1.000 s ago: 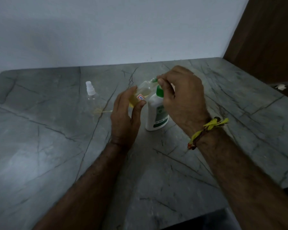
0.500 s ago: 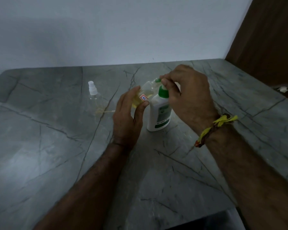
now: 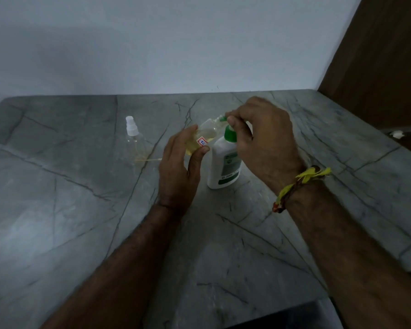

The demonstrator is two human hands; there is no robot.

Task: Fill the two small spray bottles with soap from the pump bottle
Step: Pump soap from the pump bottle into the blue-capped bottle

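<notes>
Two bare forearms reach in from the near edge over the grey veined worktop (image 3: 69, 233). The right wrist wears a yellow and brown thread band (image 3: 297, 186). The left hand (image 3: 178, 167) stands on its edge, fingers (image 3: 180, 146) and thumb curled around a small clear spray bottle (image 3: 202, 138) that is tilted, neck up and to the right, with yellowish soap pooled in its lower part and a red-and-white sticker facing the camera. Just to its right, the white pump bottle (image 3: 226, 162) with a green label stands upright on the worktop. The right hand (image 3: 263, 141) hovers over it, its fingers curled down onto the green pump head (image 3: 230, 134); the green nozzle tip meets the open neck of the tilted bottle. Farther back and to the left, well apart from the hands, the second small spray bottle (image 3: 134, 138) stands upright with its white spray cap on, a thin yellow line at its base.
</notes>
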